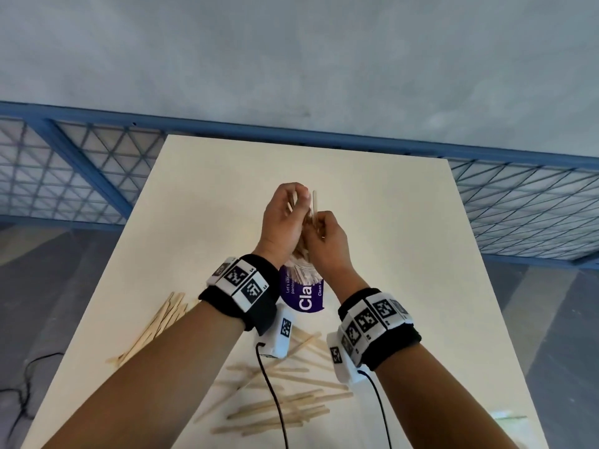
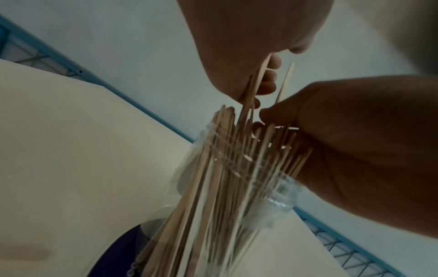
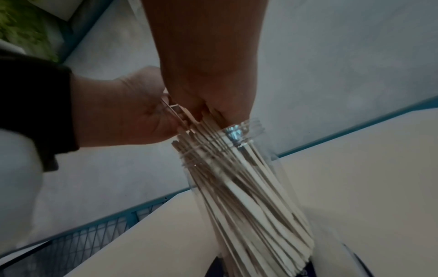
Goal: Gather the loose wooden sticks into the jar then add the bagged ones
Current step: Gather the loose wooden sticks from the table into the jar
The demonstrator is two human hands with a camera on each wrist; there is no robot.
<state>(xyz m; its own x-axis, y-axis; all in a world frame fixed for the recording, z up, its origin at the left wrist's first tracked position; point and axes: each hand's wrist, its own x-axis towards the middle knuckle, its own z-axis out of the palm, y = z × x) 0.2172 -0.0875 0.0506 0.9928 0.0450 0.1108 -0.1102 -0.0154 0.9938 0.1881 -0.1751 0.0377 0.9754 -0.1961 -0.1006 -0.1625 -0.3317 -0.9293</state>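
Loose wooden sticks (image 1: pixel 285 396): scattered on the near part of the white table (image 1: pixel 405 241); a second heap (image 1: pixel 158 322) lay at the left edge. Clear jar (image 1: pixel 304 280), purple label: stood upright mid-table beyond them, packed with sticks (image 3: pixel 239 189) rising past its rim. Right hand (image 1: pixel 327 241): fingers curled, pinching a single stick (image 1: pixel 315 205) above the mouth. Left hand (image 1: pixel 283 218): thumb and fingers closed around several upright sticks (image 2: pixel 251 90) at the mouth. Blue mesh frame (image 1: pixel 518 202): beyond the table.

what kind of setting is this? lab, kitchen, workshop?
Probably a plain data-collection room, not a kitchen: a bare white table against a blank grey wall, blue mesh-panel railing behind, tagged wrist bands.
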